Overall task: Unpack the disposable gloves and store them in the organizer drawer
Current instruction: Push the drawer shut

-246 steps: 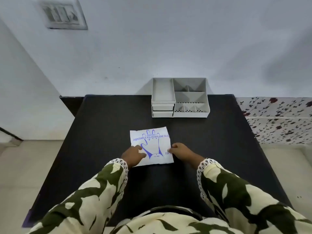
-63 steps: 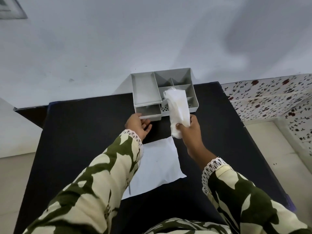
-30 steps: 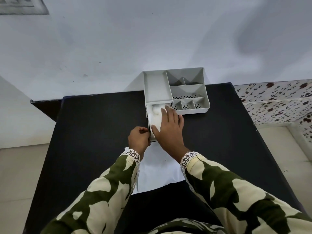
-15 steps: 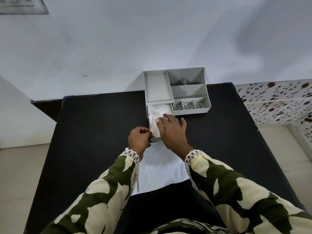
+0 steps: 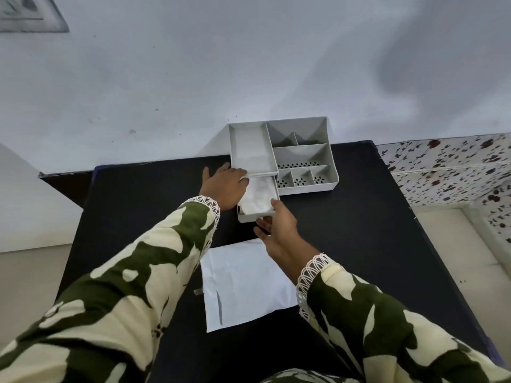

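Observation:
A grey organizer (image 5: 301,153) stands at the far edge of the black table (image 5: 359,244). Its drawer (image 5: 250,217) is pulled out toward me, and a white wad of disposable gloves (image 5: 258,196) lies inside it. My left hand (image 5: 224,186) rests flat against the organizer's left side, fingers spread, thumb near the drawer's top corner. My right hand (image 5: 278,225) is at the drawer's front right corner, its fingers against the drawer front and thumb on the rim. The flat white glove packet (image 5: 243,280) lies on the table near me, plain side up.
A white wall rises right behind the organizer. A speckled tiled ledge (image 5: 448,167) runs to the right of the table, with pale floor on both sides. The organizer's open top compartments hold nothing that I can see.
My right hand has come off the gloves and out of the drawer to its front corner. My left hand has left the drawer front and moved up to the organizer's left side.

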